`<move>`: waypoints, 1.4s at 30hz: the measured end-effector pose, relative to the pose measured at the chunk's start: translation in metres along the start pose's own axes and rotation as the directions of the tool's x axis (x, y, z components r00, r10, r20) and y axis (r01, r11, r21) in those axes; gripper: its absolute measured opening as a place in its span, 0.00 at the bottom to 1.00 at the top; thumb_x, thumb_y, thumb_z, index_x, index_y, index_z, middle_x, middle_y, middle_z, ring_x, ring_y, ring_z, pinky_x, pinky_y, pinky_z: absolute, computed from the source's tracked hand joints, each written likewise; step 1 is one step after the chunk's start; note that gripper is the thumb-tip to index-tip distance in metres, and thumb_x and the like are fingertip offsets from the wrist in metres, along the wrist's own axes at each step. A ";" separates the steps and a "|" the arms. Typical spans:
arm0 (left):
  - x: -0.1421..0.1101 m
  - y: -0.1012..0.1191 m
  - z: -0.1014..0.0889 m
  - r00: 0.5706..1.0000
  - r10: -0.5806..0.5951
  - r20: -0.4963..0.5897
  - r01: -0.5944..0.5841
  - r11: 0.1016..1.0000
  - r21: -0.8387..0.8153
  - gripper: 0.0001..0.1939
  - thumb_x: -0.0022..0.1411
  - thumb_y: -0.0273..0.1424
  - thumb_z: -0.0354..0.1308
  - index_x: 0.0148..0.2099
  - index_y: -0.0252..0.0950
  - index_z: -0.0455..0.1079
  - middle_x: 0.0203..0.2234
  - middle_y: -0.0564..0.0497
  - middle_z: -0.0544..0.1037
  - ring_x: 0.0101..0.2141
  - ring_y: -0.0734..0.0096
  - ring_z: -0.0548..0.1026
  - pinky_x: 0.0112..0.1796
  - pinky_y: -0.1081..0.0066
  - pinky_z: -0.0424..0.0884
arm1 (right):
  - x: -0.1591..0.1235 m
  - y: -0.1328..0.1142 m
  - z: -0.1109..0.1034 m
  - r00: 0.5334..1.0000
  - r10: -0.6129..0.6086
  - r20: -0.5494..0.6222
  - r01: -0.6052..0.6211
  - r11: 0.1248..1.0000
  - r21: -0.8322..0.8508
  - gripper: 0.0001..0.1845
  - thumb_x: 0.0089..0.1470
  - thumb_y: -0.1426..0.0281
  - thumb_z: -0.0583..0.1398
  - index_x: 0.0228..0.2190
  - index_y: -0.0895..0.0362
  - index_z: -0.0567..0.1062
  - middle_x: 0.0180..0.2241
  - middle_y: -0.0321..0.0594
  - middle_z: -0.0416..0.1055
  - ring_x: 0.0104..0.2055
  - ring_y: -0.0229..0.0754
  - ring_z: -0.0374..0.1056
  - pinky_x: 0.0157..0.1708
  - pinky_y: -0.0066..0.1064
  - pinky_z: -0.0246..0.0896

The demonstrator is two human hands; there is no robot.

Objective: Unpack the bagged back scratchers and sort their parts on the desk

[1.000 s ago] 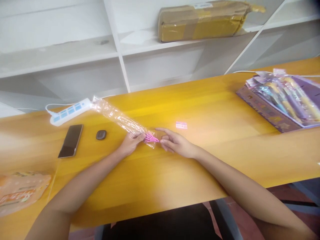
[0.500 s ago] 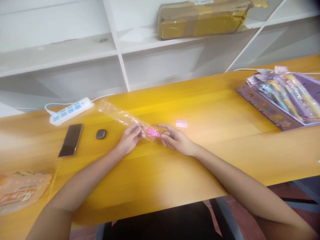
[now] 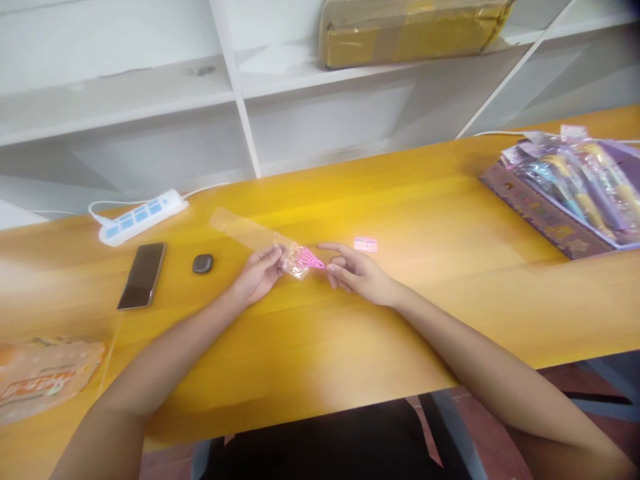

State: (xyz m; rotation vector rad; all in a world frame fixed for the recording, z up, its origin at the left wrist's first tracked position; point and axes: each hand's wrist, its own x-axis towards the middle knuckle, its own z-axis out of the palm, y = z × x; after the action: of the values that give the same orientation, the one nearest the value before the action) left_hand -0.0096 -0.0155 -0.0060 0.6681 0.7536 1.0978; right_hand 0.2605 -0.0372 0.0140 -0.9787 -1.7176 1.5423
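Note:
Over the table, my left hand [image 3: 263, 272] pinches a long clear plastic sleeve [image 3: 245, 231], whose far end points to the upper left. A small pink plastic piece [image 3: 309, 257] with several thin prongs narrows to a loop on the right; its prongs lie at the crumpled end of the sleeve. My right hand [image 3: 361, 273] is closed with thumb and fingers on the loop end, its index finger stretched out above. How much of the pink piece is still inside the sleeve I cannot tell. A small pink-and-white card [image 3: 365, 244] lies just beyond my right hand.
To the left are a white power strip [image 3: 144, 217], a phone [image 3: 142, 275], a small black case [image 3: 203, 264] and an orange package [image 3: 47, 380]. A purple box [image 3: 547, 223] of wrapped items stands at the right. Behind, a taped carton [image 3: 415, 33] sits on a shelf.
The pink piece has shifted slightly right with my right hand and shows more toward the sleeve's end. The sleeve's far end has drawn in toward my left hand.

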 end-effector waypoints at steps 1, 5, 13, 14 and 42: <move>0.000 -0.001 0.000 1.000 0.005 0.001 -0.005 1.000 0.013 0.15 0.56 0.34 0.80 0.40 0.31 0.82 0.29 0.52 0.78 0.30 0.78 0.74 0.38 0.74 0.74 | 0.000 0.000 0.000 1.000 0.001 0.003 -0.001 1.000 0.002 0.30 0.72 0.56 0.59 0.67 0.57 0.63 0.28 0.31 0.72 0.23 0.33 0.60 0.24 0.26 0.57; -0.002 -0.003 0.000 0.999 0.025 0.039 -0.028 0.996 0.088 0.17 0.55 0.36 0.81 0.41 0.32 0.83 0.29 0.52 0.80 0.30 0.77 0.75 0.39 0.73 0.74 | 0.000 0.000 0.002 1.000 0.005 0.030 -0.005 1.000 0.009 0.31 0.72 0.56 0.59 0.68 0.57 0.62 0.28 0.31 0.72 0.22 0.33 0.60 0.24 0.26 0.58; -0.005 -0.007 0.006 0.992 0.093 0.085 -0.111 0.964 0.241 0.14 0.56 0.38 0.80 0.41 0.35 0.86 0.37 0.47 0.86 0.36 0.70 0.80 0.43 0.70 0.75 | -0.001 0.000 0.003 1.000 0.012 0.013 -0.011 1.000 -0.024 0.31 0.71 0.56 0.60 0.67 0.57 0.62 0.28 0.31 0.73 0.23 0.33 0.62 0.25 0.27 0.60; -0.005 -0.007 0.006 0.991 0.099 0.087 -0.117 0.962 0.245 0.15 0.56 0.38 0.79 0.42 0.35 0.86 0.38 0.46 0.87 0.37 0.69 0.81 0.44 0.69 0.75 | -0.001 0.000 0.003 1.000 0.010 0.010 -0.010 1.000 -0.028 0.31 0.71 0.56 0.60 0.67 0.57 0.62 0.28 0.31 0.73 0.23 0.33 0.62 0.25 0.27 0.60; -0.002 -0.006 0.009 0.983 0.175 -0.053 -0.164 0.973 0.161 0.16 0.51 0.40 0.82 0.36 0.36 0.84 0.37 0.49 0.86 0.40 0.68 0.82 0.46 0.67 0.77 | -0.002 -0.007 -0.019 0.998 0.063 -0.014 -0.062 0.886 -0.460 0.31 0.72 0.44 0.53 0.37 0.57 0.78 0.33 0.41 0.76 0.33 0.42 0.67 0.34 0.32 0.59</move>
State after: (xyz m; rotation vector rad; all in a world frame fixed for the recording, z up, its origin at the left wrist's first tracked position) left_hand 0.0001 -0.0207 -0.0056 0.8441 0.8589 1.2301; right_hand 0.2766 -0.0295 0.0235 -1.2735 -2.1257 1.1875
